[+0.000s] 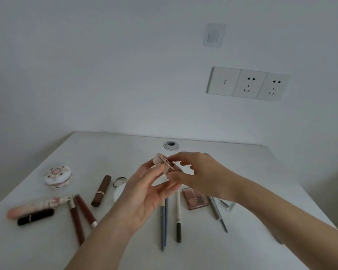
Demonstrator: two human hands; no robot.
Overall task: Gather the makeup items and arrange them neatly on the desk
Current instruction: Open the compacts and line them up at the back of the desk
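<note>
Above the middle of the white desk (232, 156), both hands hold a small pink patterned compact (165, 162). My left hand (144, 190) grips its base with thumb and fingers. My right hand (199, 176) pinches its patterned lid side. On the desk lie a round floral case (58, 177), a brown lipstick (101, 190), two dark red tubes (80, 217), a pink tube (37, 206), a black lipstick (35, 217), several pencils (170, 221) and a pink palette (195, 198).
A small round mirror with a ring (119, 189) lies partly behind my left hand. A clear square item (227, 205) sits beside a grey pencil (218, 214). A cable grommet (171, 145) is set near the desk's back edge. Wall sockets (248, 83) are above on the right.
</note>
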